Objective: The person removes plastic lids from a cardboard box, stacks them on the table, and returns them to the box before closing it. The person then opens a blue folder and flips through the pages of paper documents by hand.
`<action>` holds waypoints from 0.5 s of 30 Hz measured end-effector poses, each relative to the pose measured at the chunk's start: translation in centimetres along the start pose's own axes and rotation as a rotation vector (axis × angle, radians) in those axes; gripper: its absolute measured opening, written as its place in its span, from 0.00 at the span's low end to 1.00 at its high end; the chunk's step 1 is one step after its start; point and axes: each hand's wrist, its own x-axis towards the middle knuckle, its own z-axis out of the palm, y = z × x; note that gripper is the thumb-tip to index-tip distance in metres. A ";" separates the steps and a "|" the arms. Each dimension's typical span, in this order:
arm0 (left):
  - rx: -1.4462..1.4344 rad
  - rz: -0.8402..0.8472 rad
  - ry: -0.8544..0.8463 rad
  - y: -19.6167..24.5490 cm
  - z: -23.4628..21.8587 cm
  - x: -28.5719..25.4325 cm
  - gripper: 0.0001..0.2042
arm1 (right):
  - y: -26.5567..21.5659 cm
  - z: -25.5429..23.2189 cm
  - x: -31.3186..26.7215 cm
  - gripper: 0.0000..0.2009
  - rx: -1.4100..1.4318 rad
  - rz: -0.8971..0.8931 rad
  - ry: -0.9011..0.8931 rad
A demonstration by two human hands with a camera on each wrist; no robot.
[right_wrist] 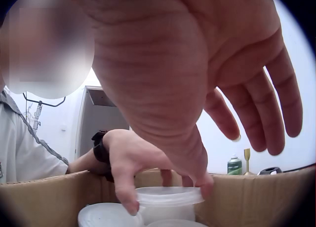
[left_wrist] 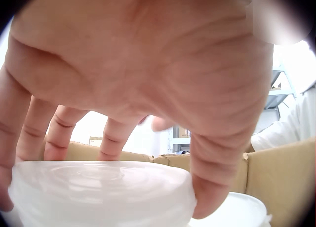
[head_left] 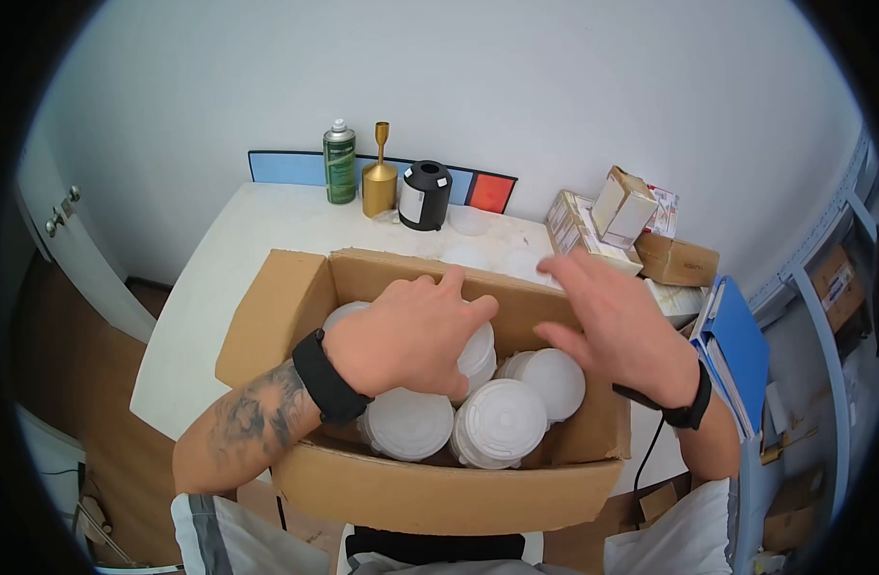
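Note:
My left hand (head_left: pixel 401 331) reaches down into an open cardboard box (head_left: pixel 449 498) and grips the lidded top of a white plastic tub (left_wrist: pixel 101 192), thumb on one side and fingers spread round the other. Over the right part of the box hovers my right hand (head_left: pixel 623 326), fingers apart and nothing in its grasp. Below it stand more white round tubs (head_left: pixel 547 383). Two others, a front stack (head_left: pixel 502 422) and a tub (head_left: pixel 410 422) to its left, sit near the box's front wall. The left hand hides part of the tub it holds.
The box is on a white table (head_left: pixel 195 316). Behind it stand a green spray can (head_left: pixel 340 163), a gold candlestick (head_left: pixel 380 182) and a black cylinder (head_left: pixel 425 196). Small cartons (head_left: pixel 593 230) and blue binders (head_left: pixel 731 335) are at the right, with a metal shelf (head_left: pixel 822 326) beyond.

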 end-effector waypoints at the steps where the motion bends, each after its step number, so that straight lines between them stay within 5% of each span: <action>1: -0.007 -0.010 -0.004 0.0 -0.2 0.0 0.34 | -0.6 0.3 -1.0 0.35 0.038 0.002 -0.217; 4: 0.022 -0.025 -0.043 0.5 -1.1 -0.1 0.34 | -1.0 3.7 -3.5 0.37 -0.216 -0.037 -0.460; 10: 0.148 0.040 -0.282 2.3 -2.3 -0.4 0.34 | -0.7 3.5 -3.8 0.41 -0.119 -0.014 -0.564; 14: 0.138 0.074 -0.162 3.5 -8.0 0.7 0.37 | -1.1 3.6 -3.4 0.46 -0.161 -0.016 -0.640; 15: 0.098 0.102 -0.001 3.1 -8.7 1.6 0.36 | -1.1 4.0 -3.3 0.45 -0.191 -0.012 -0.635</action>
